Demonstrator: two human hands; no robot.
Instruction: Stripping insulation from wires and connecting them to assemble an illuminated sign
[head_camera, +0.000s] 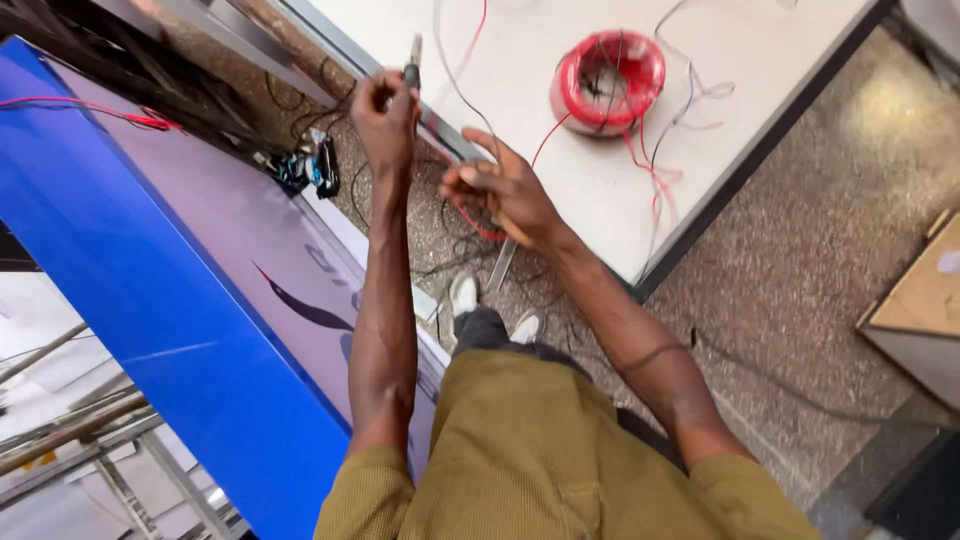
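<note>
Left hand (385, 110) grip closed round dark-handled tool (412, 62), raised. Right hand (500, 185) grip pinches red wire (478, 228) just below left. Wire coil (608, 80) beyond on tabletop (560, 190), largely unspooled; joining seemingly unfinished.

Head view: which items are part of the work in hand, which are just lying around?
In hand:
- left hand gripping a slim tool
- right hand, fingers pinching wires
- red wire coil, strands trailing off it

Lying about:
- blue panel
- cardboard box
- black-and-blue device on the floor
</note>
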